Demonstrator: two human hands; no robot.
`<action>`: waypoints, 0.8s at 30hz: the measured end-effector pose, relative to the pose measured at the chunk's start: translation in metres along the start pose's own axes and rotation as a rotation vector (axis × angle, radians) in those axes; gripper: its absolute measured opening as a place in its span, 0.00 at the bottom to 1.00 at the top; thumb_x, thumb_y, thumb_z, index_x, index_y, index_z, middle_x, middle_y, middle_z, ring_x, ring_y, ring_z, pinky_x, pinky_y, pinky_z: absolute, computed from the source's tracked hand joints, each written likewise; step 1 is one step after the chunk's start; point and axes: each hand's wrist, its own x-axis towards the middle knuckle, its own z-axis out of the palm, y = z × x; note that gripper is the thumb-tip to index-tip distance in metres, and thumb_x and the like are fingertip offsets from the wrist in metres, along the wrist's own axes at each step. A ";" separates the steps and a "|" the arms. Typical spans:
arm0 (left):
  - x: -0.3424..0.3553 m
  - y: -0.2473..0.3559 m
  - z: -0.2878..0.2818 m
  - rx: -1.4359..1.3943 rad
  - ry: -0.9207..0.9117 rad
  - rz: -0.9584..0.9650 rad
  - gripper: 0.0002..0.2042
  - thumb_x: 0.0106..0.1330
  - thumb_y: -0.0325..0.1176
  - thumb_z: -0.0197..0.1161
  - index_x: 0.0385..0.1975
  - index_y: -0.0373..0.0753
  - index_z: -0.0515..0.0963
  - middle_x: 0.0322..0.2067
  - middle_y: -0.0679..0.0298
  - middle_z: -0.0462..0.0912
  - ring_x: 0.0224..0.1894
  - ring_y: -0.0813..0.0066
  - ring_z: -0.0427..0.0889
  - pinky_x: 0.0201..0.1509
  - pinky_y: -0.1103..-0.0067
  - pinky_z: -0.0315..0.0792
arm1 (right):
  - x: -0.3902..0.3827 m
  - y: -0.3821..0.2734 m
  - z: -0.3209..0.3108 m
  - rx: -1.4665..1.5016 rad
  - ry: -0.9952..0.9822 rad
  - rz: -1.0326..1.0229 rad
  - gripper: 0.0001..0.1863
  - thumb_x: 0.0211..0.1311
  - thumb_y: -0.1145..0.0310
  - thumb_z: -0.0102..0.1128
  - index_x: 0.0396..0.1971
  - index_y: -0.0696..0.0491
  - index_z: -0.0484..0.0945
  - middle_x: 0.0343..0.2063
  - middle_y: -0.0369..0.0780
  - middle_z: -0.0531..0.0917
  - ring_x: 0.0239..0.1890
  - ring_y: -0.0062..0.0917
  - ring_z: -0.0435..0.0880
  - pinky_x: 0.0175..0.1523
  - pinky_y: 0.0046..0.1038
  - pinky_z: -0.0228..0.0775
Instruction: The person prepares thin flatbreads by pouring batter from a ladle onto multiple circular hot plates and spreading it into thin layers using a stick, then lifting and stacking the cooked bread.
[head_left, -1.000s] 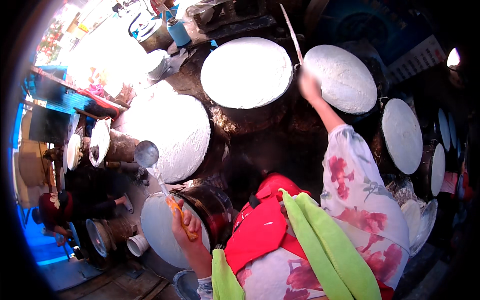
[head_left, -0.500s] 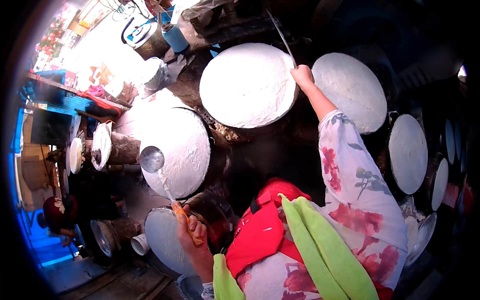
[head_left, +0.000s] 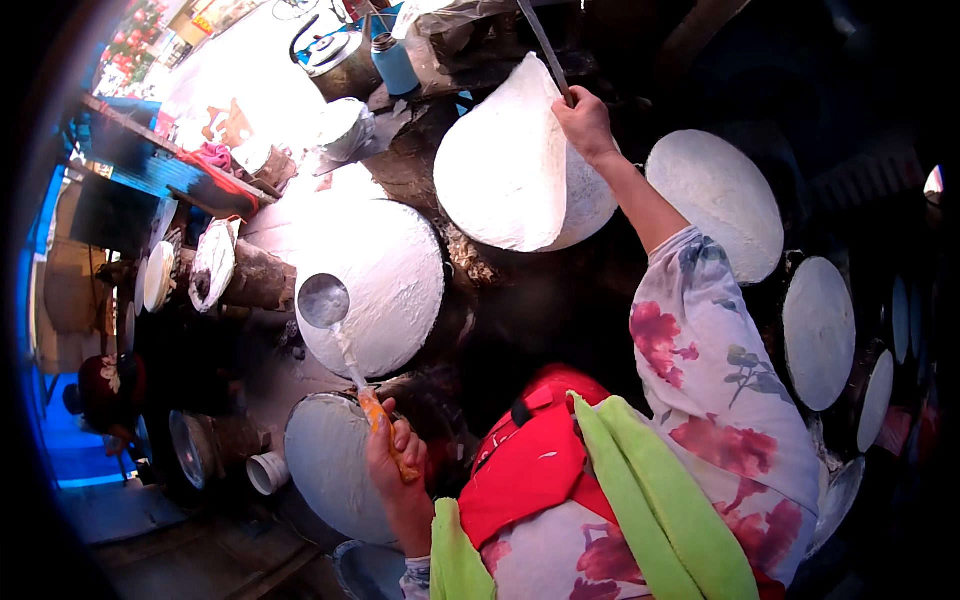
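My left hand [head_left: 398,465] is wrapped round the orange handle of a ladle [head_left: 324,301]. The ladle's round metal bowl hangs over the left edge of a white-coated round griddle [head_left: 395,290]. Out at the far side, my right hand [head_left: 587,128] grips a long thin stick [head_left: 543,42] pointing up and away. Beside that hand, a thin white sheet of batter [head_left: 500,165] is partly raised from its round pan. Its right edge is lifted along the stick, and a whitish surface [head_left: 592,208] shows under it.
More white-topped round pans stand to the right [head_left: 715,200] and below the ladle [head_left: 340,470]. A kettle [head_left: 330,50] and a blue flask [head_left: 395,65] stand at the back left. Wrapped cylinders [head_left: 255,275] lie left, and another person [head_left: 112,390] is at the far left.
The white sheet at the far pan lay flat and now has its right side peeled up by the stick. My right hand has moved slightly left and away; the ladle stays over the left griddle.
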 end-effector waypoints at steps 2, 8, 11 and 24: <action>-0.011 0.001 -0.012 0.004 -0.001 0.018 0.16 0.73 0.37 0.47 0.54 0.34 0.66 0.18 0.69 0.64 0.12 0.84 0.62 0.16 0.86 0.60 | -0.016 -0.032 0.004 0.159 -0.011 -0.125 0.09 0.56 0.68 0.58 0.26 0.59 0.76 0.19 0.41 0.79 0.22 0.24 0.76 0.32 0.27 0.69; -0.055 0.008 -0.045 0.046 -0.051 0.030 0.15 0.73 0.37 0.47 0.53 0.36 0.68 0.18 0.69 0.64 0.11 0.84 0.62 0.15 0.85 0.60 | -0.090 -0.103 -0.029 0.662 0.075 -0.182 0.07 0.60 0.73 0.57 0.22 0.54 0.72 0.19 0.26 0.68 0.22 0.09 0.63 0.27 0.17 0.57; -0.071 0.007 -0.061 0.089 -0.110 -0.006 0.15 0.72 0.37 0.47 0.53 0.37 0.68 0.18 0.69 0.64 0.11 0.83 0.63 0.15 0.85 0.60 | -0.134 -0.103 -0.085 0.740 0.170 -0.019 0.08 0.59 0.71 0.59 0.22 0.53 0.72 0.18 0.26 0.69 0.22 0.09 0.64 0.28 0.17 0.58; -0.090 -0.095 -0.079 0.335 -0.412 -0.616 0.12 0.71 0.37 0.52 0.49 0.40 0.69 0.17 0.71 0.61 0.12 0.84 0.58 0.15 0.85 0.55 | -0.450 -0.120 -0.577 -0.046 0.585 0.319 0.08 0.54 0.62 0.61 0.26 0.50 0.76 0.23 0.29 0.74 0.26 0.12 0.71 0.33 0.18 0.63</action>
